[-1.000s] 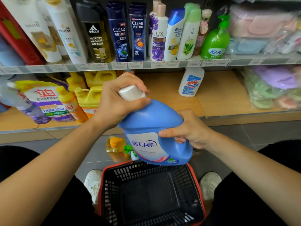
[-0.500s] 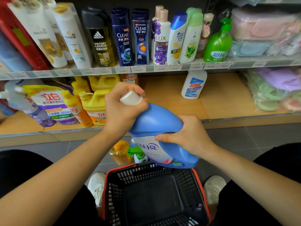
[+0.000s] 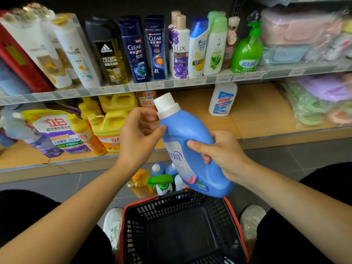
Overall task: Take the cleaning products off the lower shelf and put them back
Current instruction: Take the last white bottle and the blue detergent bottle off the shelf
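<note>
Status, head view. The blue bottle (image 3: 190, 149) is held in the air, above the far rim of the basket (image 3: 124, 223) and in front of the lower shelf (image 3: 257, 115). It rests on neither.

1. Right hand (image 3: 226, 157): closed firmly on the bottle's handle side. The thumb lies across the label face and the fingers (image 3: 206, 160) are curled into the handle. I judge that this hand carries the weight.
2. Left hand (image 3: 139, 138): half curled beside the neck. The index tip is at the collar under the white cap (image 3: 165, 105) and the thumb tip is on the shoulder. This is a light, steadying hold.

Governing relation: the bottle's long axis is tilted. The cap points up, away and to the left; the base points down and to the right, toward me. The bare stretch of shelf board lies directly beyond the cap, between the yellow jugs (image 3: 112, 119) and the white bottle (image 3: 222, 100). The right hand is the nearer to that gap. To set the bottle down there, I judge that the base must first swing under the cap.

Appearance: glossy, opaque blue plastic body; a white label with blue characters; a pink flower and a green mark near the base. The cap is seated.
</note>
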`<state>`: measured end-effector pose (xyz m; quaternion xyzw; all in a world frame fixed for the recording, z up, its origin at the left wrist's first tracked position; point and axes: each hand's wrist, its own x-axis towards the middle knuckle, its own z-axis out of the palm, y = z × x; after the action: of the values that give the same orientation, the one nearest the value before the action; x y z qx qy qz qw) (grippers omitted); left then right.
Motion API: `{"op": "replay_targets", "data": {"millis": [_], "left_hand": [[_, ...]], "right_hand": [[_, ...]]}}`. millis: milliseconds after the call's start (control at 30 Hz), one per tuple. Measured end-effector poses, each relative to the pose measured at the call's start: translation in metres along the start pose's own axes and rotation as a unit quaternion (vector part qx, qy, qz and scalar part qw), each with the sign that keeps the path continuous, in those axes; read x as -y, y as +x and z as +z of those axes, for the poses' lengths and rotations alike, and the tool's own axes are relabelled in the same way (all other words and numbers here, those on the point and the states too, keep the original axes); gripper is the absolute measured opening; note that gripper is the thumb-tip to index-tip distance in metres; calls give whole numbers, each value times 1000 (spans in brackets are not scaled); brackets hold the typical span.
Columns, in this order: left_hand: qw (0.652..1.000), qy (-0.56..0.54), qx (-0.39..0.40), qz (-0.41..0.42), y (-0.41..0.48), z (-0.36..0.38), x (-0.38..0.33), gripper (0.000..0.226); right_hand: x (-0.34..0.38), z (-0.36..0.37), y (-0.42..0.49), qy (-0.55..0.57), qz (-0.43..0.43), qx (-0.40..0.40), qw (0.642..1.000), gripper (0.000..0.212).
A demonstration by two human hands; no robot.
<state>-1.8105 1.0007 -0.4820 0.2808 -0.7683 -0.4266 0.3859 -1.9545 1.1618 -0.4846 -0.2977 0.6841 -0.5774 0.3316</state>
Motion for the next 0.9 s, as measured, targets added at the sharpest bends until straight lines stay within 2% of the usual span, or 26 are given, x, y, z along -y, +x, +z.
{"op": "replay_targets", "data": {"millis": [67, 167, 233, 333, 400, 467, 567, 700, 767, 833, 900], "left_hand": [[997, -7, 66, -31, -3, 4, -1, 10], [968, -54, 224, -95, -13, 13, -4, 10], [952, -72, 281, -101, -20, 21, -5, 7], [946, -100, 283, -119, -22, 27, -6, 14], [944, -103, 289, -125, -21, 29, -5, 30], [948, -62, 292, -107, -24, 31, -2, 39], [961, -57, 254, -95, -29, 35, 3, 26], [960, -111, 226, -125, -27, 33, 3, 15], [960, -127, 199, -149, -21, 29, 1, 20], [957, -141, 196, -160, -18, 24, 0, 22], [954, -152, 204, -159, -16, 17, -3, 24]], "right_hand": [[2, -3, 2, -9, -17, 29, 999, 30], [9, -5, 4, 69, 25, 66, 995, 10], [13, -5, 7, 151, 81, 93, 981, 21], [15, -8, 9, 209, 127, 140, 960, 42], [15, -9, 9, 229, 140, 173, 948, 58], [14, -8, 9, 248, 143, 192, 939, 60], [15, -4, 10, 239, 137, 198, 941, 51], [17, -6, 17, 131, 88, 158, 975, 33], [16, -11, 20, 71, 61, 127, 987, 24], [8, -15, 21, -7, 32, 99, 995, 20], [-5, -15, 20, -103, 4, 66, 992, 27]]}}
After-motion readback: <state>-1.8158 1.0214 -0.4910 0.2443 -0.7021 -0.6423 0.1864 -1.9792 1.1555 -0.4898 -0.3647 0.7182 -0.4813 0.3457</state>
